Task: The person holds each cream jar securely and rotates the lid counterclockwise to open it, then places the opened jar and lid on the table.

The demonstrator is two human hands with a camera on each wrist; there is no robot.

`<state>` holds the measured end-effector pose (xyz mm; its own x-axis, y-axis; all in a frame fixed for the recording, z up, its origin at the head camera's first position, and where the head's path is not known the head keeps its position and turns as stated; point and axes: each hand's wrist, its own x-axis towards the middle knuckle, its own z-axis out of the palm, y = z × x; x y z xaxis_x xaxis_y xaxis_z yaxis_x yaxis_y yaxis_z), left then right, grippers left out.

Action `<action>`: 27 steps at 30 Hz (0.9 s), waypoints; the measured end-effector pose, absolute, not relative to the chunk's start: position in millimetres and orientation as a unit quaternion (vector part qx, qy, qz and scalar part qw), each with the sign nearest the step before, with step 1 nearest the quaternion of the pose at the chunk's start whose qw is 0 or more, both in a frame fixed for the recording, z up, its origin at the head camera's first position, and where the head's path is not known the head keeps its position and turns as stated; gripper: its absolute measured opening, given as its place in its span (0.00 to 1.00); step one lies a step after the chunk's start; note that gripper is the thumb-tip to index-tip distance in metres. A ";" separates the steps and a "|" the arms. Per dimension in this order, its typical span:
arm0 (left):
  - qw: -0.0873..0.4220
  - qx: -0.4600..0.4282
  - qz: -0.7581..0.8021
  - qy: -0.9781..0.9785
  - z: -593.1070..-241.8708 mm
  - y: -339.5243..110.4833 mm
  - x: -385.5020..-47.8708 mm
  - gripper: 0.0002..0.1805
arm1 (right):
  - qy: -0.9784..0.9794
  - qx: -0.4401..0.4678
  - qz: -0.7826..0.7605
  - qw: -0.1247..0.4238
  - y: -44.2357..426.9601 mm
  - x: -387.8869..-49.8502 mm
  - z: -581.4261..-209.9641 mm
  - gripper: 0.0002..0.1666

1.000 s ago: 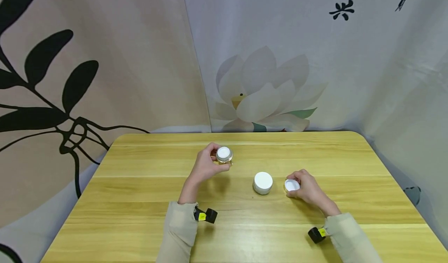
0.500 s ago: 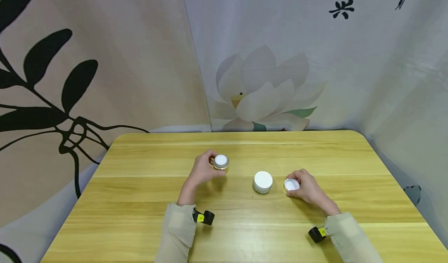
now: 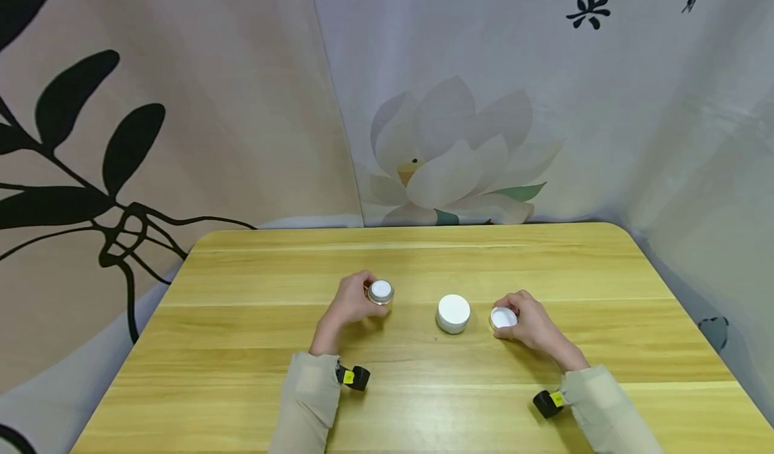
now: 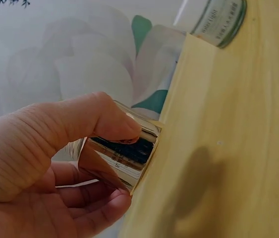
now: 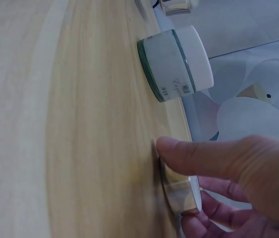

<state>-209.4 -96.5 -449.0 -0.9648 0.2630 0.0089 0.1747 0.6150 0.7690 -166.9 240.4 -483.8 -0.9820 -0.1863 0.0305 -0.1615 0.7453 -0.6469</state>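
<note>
Holding gold jar in left hand, left of centre over table; apparently hovering just off the wood, judging by shadow lying apart from it in left wrist view, but not confirming contact either way. Curling left fingers partway round its sides, thumb opposite. Pinching gold cap in right hand, right fingers part-closed on its edge, seemingly resting it on table, pale face up. Seeing white-lidded jar standing upright between hands, touching neither.

Probably being at set-down step for gold jar, with cap parked on the right. Likely calling next for bringing base flat onto wood without tipping, then loosening left fingers.

Getting gold jar's white top and full layout from head view only. Getting its mirror-like side and tiny print from left wrist view; not reading it. Getting green base and lettering of white-lidded jar from wrist views; seeing mainly its lid from head view. Getting cap's shiny side wall best from right wrist view.
</note>
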 end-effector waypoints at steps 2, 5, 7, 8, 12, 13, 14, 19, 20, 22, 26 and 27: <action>0.054 0.123 0.418 0.899 -451.7 -96.6 -209.7 0.23 | 0.934 -0.097 -0.344 0.015 240.5 -167.0 -483.7 0.24; 0.065 0.118 0.411 0.902 -454.8 -96.4 -210.2 0.23 | 0.933 -0.100 -0.346 0.012 240.8 -167.3 -483.9 0.25; 0.070 0.115 0.404 0.905 -456.4 -96.2 -210.4 0.23 | 0.933 -0.100 -0.346 0.012 241.0 -167.4 -484.1 0.25; 0.070 0.115 0.400 0.906 -457.0 -96.1 -210.6 0.23 | 0.933 -0.099 -0.346 0.013 241.0 -167.3 -484.0 0.25; 0.068 0.117 0.385 0.913 -460.3 -95.2 -211.9 0.24 | 0.933 -0.096 -0.347 0.016 241.1 -166.4 -483.6 0.24; 0.067 0.118 0.381 0.914 -461.4 -95.0 -212.1 0.24 | 0.933 -0.095 -0.348 0.017 241.0 -165.9 -483.3 0.24; 0.067 0.119 0.378 0.916 -462.6 -94.8 -212.2 0.24 | 0.932 -0.094 -0.349 0.018 240.9 -165.5 -483.0 0.24; 0.077 0.121 0.377 0.915 -466.4 -95.2 -210.2 0.24 | 0.932 -0.093 -0.351 0.022 239.7 -165.0 -482.0 0.24; 0.079 0.122 0.378 0.914 -466.6 -95.4 -209.7 0.24 | 0.932 -0.094 -0.350 0.022 239.4 -165.3 -481.8 0.25; 0.078 0.127 0.380 0.913 -466.8 -95.6 -209.4 0.24 | 0.932 -0.097 -0.348 0.021 239.1 -165.8 -481.7 0.25; 0.075 0.132 0.378 0.913 -467.0 -95.5 -210.1 0.24 | 0.933 -0.099 -0.345 0.018 239.4 -166.0 -482.1 0.25; 0.074 0.134 0.378 0.913 -467.2 -95.5 -210.4 0.24 | 0.933 -0.099 -0.345 0.018 239.7 -165.8 -482.3 0.25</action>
